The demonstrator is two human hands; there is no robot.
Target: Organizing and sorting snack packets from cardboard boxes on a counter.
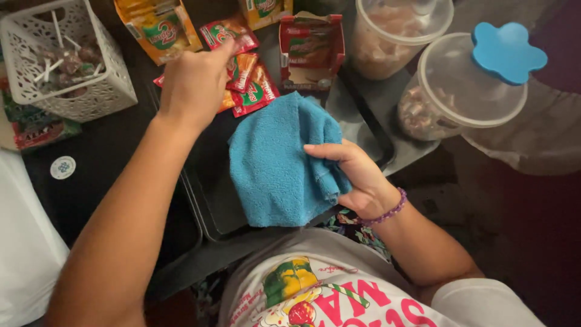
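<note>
My right hand (354, 175) grips a blue cloth (275, 163) that lies bunched on a dark tray (206, 200), fingers pressed into its right edge. A purple bead bracelet sits on that wrist. My left hand (193, 85) reaches forward over the tray, its fingertips pinched on a red snack packet (223, 33) at the top of a pile of red and orange packets (254, 91). Part of the pile is hidden behind the hand.
A white lattice basket (100, 91) with lollipops stands at the far left. A yellow-orange bag (158, 27) and an open red carton (311, 51) lie beyond the packets. Two clear tubs stand at the right, one with a blue flower-shaped lid knob (507, 51).
</note>
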